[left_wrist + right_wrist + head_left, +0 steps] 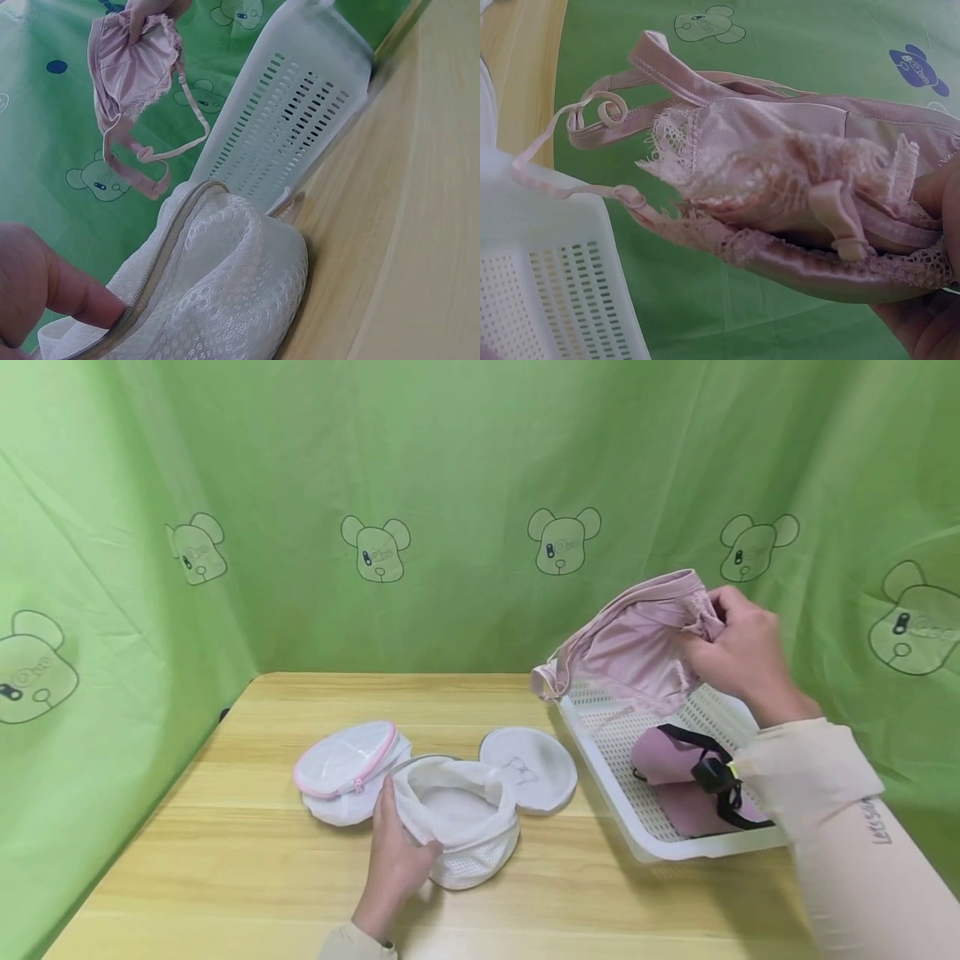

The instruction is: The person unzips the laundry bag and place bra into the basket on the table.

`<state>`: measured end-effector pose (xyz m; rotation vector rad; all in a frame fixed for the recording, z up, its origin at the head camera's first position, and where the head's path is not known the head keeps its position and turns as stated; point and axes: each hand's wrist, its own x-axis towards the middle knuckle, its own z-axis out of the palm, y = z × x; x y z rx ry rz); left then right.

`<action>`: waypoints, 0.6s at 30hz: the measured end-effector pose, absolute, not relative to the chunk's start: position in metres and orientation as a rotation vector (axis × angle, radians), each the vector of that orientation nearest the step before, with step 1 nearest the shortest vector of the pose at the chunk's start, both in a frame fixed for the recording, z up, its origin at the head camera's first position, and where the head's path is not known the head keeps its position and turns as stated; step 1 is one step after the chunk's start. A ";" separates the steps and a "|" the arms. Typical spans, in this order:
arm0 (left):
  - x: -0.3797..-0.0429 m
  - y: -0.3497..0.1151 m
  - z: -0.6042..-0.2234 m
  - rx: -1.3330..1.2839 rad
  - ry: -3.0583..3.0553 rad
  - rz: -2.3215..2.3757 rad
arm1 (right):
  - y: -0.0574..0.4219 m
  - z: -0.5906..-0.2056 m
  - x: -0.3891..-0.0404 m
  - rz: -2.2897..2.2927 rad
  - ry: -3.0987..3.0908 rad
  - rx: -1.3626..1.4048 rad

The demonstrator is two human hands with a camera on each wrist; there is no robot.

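Note:
My right hand [738, 647] pinches a pink lace-trimmed bra [637, 631] by one end and holds it up over the white basket [648, 847]. In the right wrist view the bra's cups and lace [757, 180] fill the middle, with a thin strap looping out to the left. My left hand [397, 856] grips the left side of a round white mesh laundry bag [476, 852], unzipped and gaping upward. Its round lid [528, 768] lies folded back on the right. One finger [82, 304] presses along the zipper edge in the left wrist view.
Left of the open bag sits another white mesh bag [348, 768] with a pink zipper. Mauve fabric [663, 756] and black straps [682, 735] show inside the perforated basket. A wooden table [225, 852] lies beneath, with green curtains [465, 452] around it.

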<state>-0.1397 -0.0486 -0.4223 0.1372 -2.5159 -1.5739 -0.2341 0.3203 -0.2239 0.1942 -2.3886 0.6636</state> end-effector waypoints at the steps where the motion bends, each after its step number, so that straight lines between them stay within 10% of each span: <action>1: -0.139 -0.049 -0.422 0.136 -2.515 -1.575 | 0.322 -0.224 -0.234 0.664 -2.392 0.187; 18: -0.140 -0.049 -0.424 0.142 -2.523 -1.566 | 0.340 -0.227 -0.228 0.691 -2.482 0.098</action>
